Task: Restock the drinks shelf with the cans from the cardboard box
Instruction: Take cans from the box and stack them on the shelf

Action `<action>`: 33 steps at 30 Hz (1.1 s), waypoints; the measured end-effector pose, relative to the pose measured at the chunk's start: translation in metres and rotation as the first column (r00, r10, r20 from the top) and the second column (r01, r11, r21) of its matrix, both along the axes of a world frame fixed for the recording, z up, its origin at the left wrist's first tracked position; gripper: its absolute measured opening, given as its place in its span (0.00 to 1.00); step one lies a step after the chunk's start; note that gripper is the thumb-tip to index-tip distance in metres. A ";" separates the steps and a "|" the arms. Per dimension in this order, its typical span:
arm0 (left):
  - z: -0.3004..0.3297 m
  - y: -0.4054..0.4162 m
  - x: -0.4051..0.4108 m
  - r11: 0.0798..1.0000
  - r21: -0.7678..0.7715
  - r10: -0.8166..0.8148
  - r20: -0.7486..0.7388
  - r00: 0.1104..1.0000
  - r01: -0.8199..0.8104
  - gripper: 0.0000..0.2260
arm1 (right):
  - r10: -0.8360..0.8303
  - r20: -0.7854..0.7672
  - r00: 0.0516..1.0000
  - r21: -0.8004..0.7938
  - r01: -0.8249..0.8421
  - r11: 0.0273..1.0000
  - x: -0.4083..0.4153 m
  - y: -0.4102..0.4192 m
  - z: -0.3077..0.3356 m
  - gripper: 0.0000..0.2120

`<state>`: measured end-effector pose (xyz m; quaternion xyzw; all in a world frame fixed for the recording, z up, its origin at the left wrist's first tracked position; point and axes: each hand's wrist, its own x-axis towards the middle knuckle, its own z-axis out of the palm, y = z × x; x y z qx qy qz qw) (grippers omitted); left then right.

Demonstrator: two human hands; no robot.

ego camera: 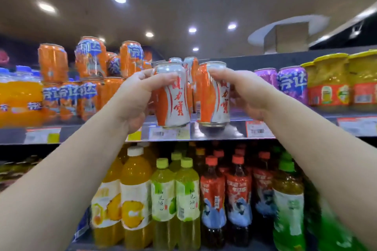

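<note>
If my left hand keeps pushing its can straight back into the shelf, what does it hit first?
Most likely the orange-and-white cans already standing at the back of the shelf, right behind the can that the left hand grips. How far back they stand is unclear from this view.

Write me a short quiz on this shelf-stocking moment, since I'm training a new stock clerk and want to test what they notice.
1. True or false: each hand holds one orange-and-white can.
2. What stands directly right of the gap being filled: A) purple cans B) green bottles C) a cardboard box?
3. What marks the shelf's front edge below the held cans?

Key
1. True: the left hand grips the left can, and the right hand grips the right can.
2. A: the purple cans.
3. Price labels on the shelf edge.
</note>
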<state>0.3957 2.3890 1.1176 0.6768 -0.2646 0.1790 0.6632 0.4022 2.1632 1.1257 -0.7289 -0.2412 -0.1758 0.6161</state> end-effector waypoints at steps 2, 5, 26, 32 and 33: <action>0.011 0.003 0.016 0.998 0.004 -0.065 0.022 0.998 0.065 0.13 | -0.093 0.012 0.996 0.037 0.093 0.995 0.003 0.002 0.010 0.14; 0.027 0.008 0.038 0.987 -0.051 -0.152 0.032 0.988 0.154 0.05 | -0.210 0.023 0.977 0.067 0.208 0.976 0.012 0.007 0.024 0.14; 0.015 0.039 0.126 0.976 0.154 -0.140 -0.093 0.986 0.153 0.12 | -0.073 -0.117 0.990 -0.140 0.056 0.989 0.098 0.026 0.011 0.18; 0.013 0.038 0.117 0.937 0.347 0.030 0.004 1.000 -0.029 0.46 | -0.228 0.019 0.974 -0.246 0.225 0.943 0.089 0.021 0.008 0.43; 0.012 0.038 0.116 0.930 0.363 0.049 0.021 0.999 -0.053 0.47 | -0.253 0.041 0.967 -0.268 0.254 0.929 0.089 0.020 0.008 0.45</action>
